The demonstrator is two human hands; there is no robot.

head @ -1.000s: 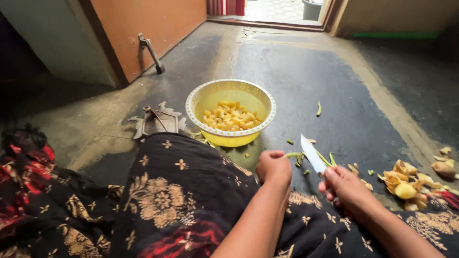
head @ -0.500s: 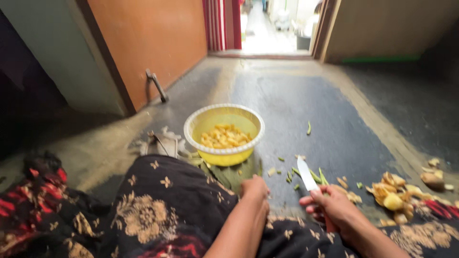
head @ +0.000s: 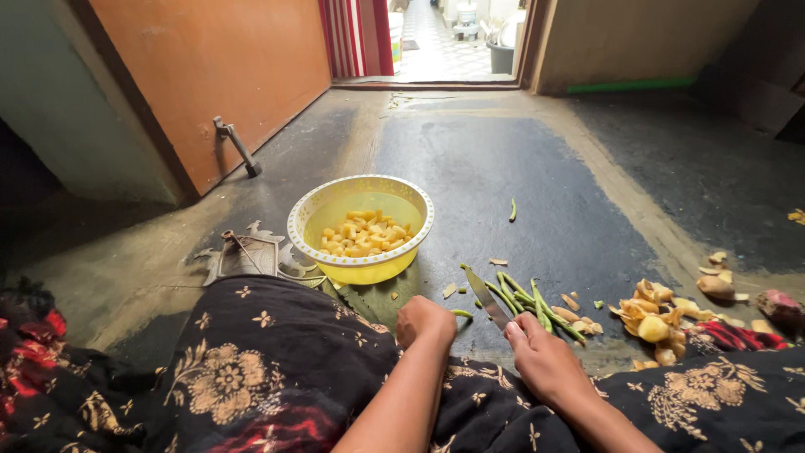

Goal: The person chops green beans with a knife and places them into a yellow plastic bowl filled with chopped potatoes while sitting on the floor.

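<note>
Low in the frame's centre, the right hand (head: 543, 359) is wrapped around the handle of a knife (head: 487, 299), blade pointing up-left over the dark floor (head: 503, 184), while the left hand (head: 426, 322) is curled closed, pinching a short green bean piece (head: 461, 313) just beside the blade. More green beans (head: 537, 305) lie right of the knife; a yellow bowl (head: 360, 186) of cut pieces sits above-left, peelings (head: 658, 315) at far right

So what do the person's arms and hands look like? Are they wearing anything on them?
Both arms are bare, with no sleeves in view. The left hand and the right hand have no gloves, and I can see no rings, bangles or watch. The forearms come up from the bottom of the picture over a black dress with a tan flower pattern and some red.
</note>
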